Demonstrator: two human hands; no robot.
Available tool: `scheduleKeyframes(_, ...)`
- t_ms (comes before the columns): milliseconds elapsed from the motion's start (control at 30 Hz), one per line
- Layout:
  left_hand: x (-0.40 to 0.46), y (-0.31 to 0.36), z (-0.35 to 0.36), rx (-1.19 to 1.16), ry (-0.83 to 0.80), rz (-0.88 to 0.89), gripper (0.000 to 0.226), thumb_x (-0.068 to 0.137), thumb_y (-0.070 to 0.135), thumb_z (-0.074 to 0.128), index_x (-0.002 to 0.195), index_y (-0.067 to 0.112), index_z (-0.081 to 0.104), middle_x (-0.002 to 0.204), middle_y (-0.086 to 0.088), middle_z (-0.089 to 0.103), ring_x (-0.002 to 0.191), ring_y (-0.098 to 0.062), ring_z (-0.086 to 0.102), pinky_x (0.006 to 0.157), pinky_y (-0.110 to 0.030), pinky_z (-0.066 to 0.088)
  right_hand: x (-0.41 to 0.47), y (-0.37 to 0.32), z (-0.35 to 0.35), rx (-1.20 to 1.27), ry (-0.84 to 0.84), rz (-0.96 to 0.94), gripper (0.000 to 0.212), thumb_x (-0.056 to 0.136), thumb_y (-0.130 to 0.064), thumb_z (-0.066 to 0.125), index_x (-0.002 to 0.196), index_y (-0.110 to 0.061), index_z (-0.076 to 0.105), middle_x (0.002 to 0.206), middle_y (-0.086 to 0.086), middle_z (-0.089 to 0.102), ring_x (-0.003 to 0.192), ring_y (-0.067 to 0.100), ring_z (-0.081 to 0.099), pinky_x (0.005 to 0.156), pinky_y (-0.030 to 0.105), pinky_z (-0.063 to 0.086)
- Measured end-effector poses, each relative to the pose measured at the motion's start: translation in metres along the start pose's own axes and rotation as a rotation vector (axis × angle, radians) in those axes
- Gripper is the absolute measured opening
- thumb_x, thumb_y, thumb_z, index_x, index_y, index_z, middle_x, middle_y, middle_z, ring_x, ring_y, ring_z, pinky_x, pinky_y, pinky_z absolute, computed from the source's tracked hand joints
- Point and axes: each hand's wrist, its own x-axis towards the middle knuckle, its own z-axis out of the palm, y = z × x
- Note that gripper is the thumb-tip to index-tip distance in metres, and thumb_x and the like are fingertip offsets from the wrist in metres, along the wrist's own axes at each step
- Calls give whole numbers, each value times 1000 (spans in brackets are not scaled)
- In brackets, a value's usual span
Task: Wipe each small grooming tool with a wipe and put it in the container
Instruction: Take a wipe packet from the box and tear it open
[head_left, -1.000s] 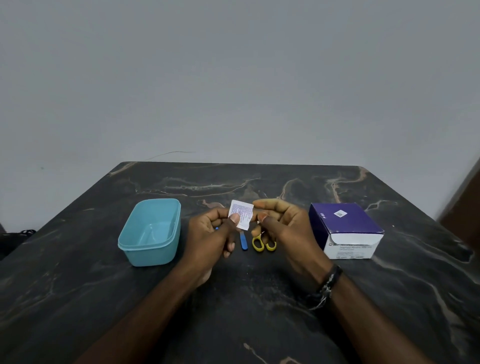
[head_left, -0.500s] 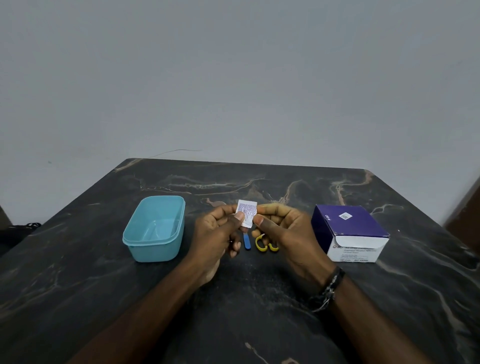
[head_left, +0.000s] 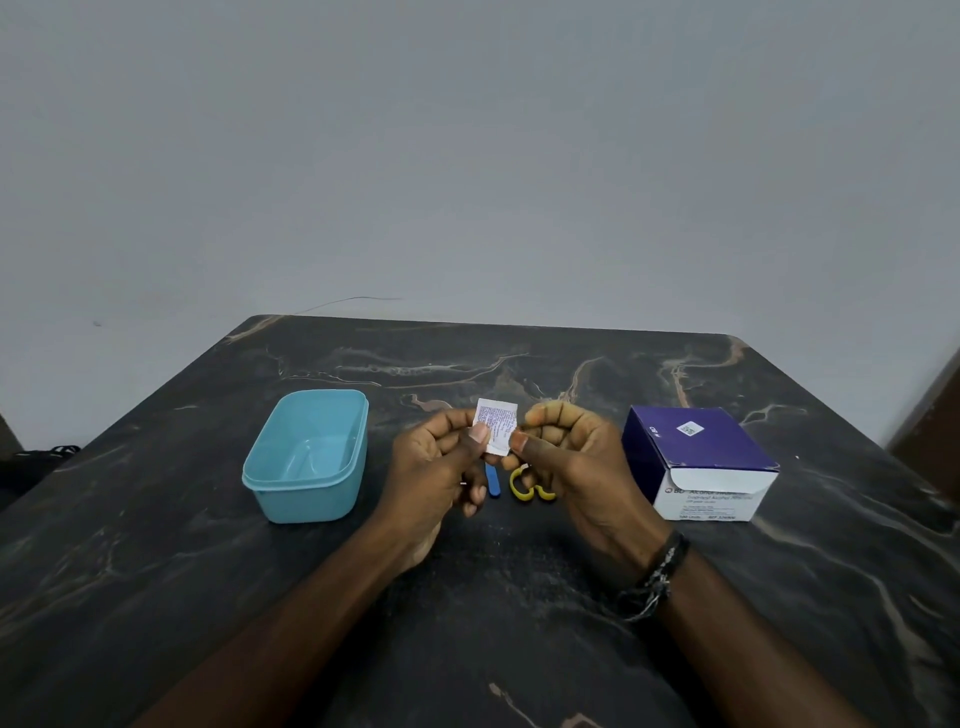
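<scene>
While the left hand (head_left: 441, 467) pinches one edge of a small white printed wipe sachet (head_left: 497, 427), the right hand (head_left: 571, 457) pinches the other. Left of them sits a light-blue plastic container (head_left: 306, 457).

I hold a small white wipe packet (head_left: 497, 426) printed with blue text upright above the dark marble table, pinched at its left and right edges. Beneath it on the table lie a blue-handled tool (head_left: 492, 481) and, just to its right, yellow-handled scissors (head_left: 524, 487), each partly hidden behind my fingers. To the left stands the light-blue plastic container (head_left: 306, 454), rectangular with rounded corners, open-topped and upright, with nothing inside it.
</scene>
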Motion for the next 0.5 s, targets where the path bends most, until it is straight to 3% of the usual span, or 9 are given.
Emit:
scheduleKeyframes(100,0,0,0,22,8,33,12,94,11,58,104,15,63,75,-5,71,43,-13,50,37,-23,38,0,-1,1,-52,21,25,15,85,11,62,83,-4,63,71,15,70,59,17,66,49,24,50)
scheduleKeyframes(267,-2,0,1,53,12,97,13,92,9,59,104,11,63,75,-4,72,42,-13,53,36,-23,40,-1,-1,2,-86,82,47,13,85,9,62,86,-3,68,67,12,71,58,19,63,51,28,48)
scheduleKeyframes(500,-1,-2,1,79,69,113,17,90,12,63,107,10,64,81,-13,73,45,-16,57,38,-24,43,-2,-2,3,-127,76,-7,5,86,2,65,87,-2,67,66,7,71,55,12,64,47,22,48)
